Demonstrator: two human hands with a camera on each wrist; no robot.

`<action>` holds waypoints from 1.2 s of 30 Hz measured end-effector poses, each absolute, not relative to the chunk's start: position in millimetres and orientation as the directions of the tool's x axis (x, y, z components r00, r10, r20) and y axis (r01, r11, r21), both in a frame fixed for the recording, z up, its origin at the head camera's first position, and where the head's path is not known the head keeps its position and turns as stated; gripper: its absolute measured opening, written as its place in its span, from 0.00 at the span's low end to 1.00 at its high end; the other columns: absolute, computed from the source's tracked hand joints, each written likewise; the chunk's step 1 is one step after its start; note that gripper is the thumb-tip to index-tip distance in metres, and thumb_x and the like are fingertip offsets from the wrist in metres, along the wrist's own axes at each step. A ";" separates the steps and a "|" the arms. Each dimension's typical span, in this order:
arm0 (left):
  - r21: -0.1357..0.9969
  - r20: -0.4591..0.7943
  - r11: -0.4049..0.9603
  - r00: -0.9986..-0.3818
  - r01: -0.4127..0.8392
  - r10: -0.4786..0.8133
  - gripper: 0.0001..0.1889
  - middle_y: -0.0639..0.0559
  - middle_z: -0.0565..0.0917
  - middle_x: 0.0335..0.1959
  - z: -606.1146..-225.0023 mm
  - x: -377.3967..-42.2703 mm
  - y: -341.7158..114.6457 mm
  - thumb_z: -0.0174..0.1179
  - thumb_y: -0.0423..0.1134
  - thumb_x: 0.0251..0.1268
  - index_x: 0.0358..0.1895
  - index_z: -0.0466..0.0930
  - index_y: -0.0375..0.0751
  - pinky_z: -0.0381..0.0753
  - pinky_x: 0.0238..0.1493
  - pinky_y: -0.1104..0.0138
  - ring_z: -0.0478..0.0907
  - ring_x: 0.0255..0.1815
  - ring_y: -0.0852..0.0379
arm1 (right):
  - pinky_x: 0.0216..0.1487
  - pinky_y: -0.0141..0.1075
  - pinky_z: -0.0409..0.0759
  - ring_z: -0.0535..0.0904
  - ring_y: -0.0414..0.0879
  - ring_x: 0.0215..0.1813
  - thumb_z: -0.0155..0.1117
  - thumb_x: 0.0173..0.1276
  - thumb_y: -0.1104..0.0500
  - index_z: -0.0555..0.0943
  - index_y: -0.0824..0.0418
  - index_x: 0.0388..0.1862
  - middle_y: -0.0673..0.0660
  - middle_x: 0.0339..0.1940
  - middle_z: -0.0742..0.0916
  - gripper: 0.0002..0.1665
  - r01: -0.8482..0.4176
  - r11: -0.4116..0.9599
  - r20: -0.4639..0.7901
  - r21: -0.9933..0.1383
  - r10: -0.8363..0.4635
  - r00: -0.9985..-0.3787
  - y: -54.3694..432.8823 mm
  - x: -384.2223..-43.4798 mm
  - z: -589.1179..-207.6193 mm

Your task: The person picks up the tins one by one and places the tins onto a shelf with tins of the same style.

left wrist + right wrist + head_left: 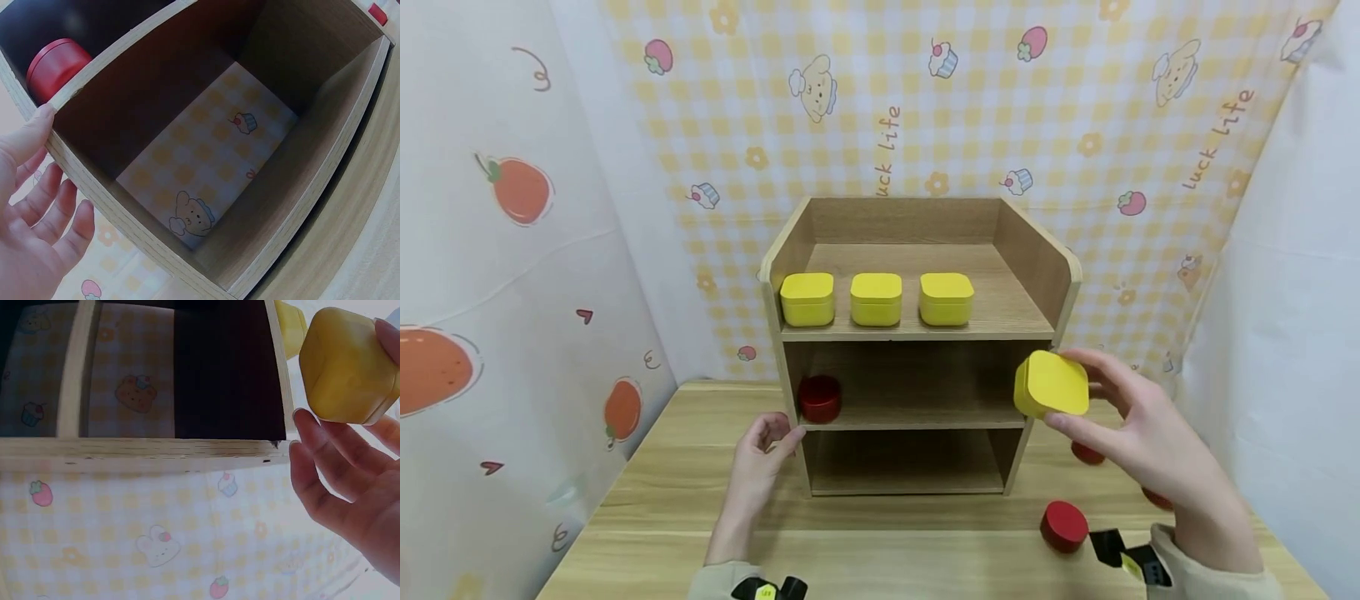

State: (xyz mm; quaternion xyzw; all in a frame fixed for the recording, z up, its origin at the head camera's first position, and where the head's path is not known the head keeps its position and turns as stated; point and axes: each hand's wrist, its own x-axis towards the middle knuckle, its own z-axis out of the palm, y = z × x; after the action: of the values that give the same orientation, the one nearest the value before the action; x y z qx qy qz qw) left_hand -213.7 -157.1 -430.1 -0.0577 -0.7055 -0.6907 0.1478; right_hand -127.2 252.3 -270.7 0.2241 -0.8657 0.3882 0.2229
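1. Clearly, the right hand (1150,433) has thumb and fingers clamped on a yellow box (1052,385), tilted in the air before the right side of a wooden shelf unit (902,460); levelling it before it meets any surface seems wise.
2. Below that hand, a red container (1063,525) sits on the table (917,554), with two more red pieces (1087,452) partly hidden farther back; a high wrist should avoid brushing them.
3. Well apart from the right, the left hand (756,462) touches the unit's front left edge with its thumb, fingers loosely bent beside it. How hard it presses I cannot tell; light steadying there probably suffices.
4. Inside the middle level, another red container (820,400) stands at the left.
5. Above, three yellow boxes (876,300) stand apart along the top level's front; their gaps make a useful spacing gauge.
6. Behind everything hangs a checked cloth (917,158).
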 end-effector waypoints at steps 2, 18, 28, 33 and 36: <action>0.957 0.291 0.040 -0.949 0.289 -0.118 0.14 0.50 0.75 0.38 -431.4 -214.6 -157.2 0.65 0.31 0.64 0.47 0.72 0.28 0.79 0.35 0.71 0.76 0.40 0.61 | 0.44 0.24 0.75 0.80 0.40 0.47 0.76 0.57 0.64 0.72 0.51 0.67 0.49 0.51 0.82 0.39 -0.558 0.627 0.556 -0.543 -0.230 -0.799 253.1 -132.8 -262.0; 0.963 0.271 0.041 -0.955 0.267 -0.122 0.14 0.51 0.75 0.39 -430.6 -215.4 -158.4 0.64 0.31 0.65 0.48 0.71 0.30 0.80 0.37 0.69 0.76 0.40 0.62 | 0.28 0.33 0.76 0.80 0.41 0.29 0.73 0.62 0.54 0.69 0.52 0.69 0.49 0.32 0.83 0.37 -0.577 0.717 0.498 -0.391 -0.363 -0.788 248.1 -171.3 -214.7; 0.963 0.268 0.052 -0.957 0.264 -0.110 0.15 0.52 0.76 0.40 -433.3 -215.1 -158.7 0.64 0.32 0.65 0.49 0.71 0.30 0.80 0.38 0.70 0.76 0.41 0.62 | 0.27 0.33 0.71 0.71 0.41 0.26 0.71 0.65 0.52 0.69 0.58 0.70 0.48 0.29 0.77 0.37 -0.613 0.748 0.491 -0.256 -0.445 -0.748 239.2 -181.3 -199.0; 0.965 0.262 0.047 -0.959 0.258 -0.105 0.15 0.51 0.75 0.40 -433.4 -213.9 -158.5 0.64 0.33 0.66 0.49 0.71 0.30 0.79 0.37 0.70 0.75 0.41 0.62 | 0.42 0.42 0.76 0.77 0.48 0.37 0.67 0.68 0.49 0.67 0.62 0.71 0.56 0.45 0.82 0.38 -0.574 0.781 0.427 -0.246 -0.445 -0.787 236.6 -184.5 -190.5; 0.966 0.258 0.041 -0.960 0.255 -0.107 0.14 0.50 0.75 0.40 -432.4 -213.1 -158.6 0.64 0.32 0.66 0.48 0.71 0.30 0.79 0.37 0.70 0.75 0.41 0.61 | 0.54 0.51 0.73 0.77 0.53 0.53 0.67 0.68 0.48 0.67 0.64 0.71 0.61 0.60 0.80 0.39 -0.552 0.795 0.395 -0.253 -0.436 -0.809 235.0 -185.1 -185.4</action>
State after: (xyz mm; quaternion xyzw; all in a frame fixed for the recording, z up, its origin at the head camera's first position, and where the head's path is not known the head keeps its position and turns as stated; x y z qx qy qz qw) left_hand -213.1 -158.6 -432.4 -0.0519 -0.7094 -0.6906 0.1311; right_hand -185.1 235.0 -185.4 0.2646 -0.9336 0.1809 0.1600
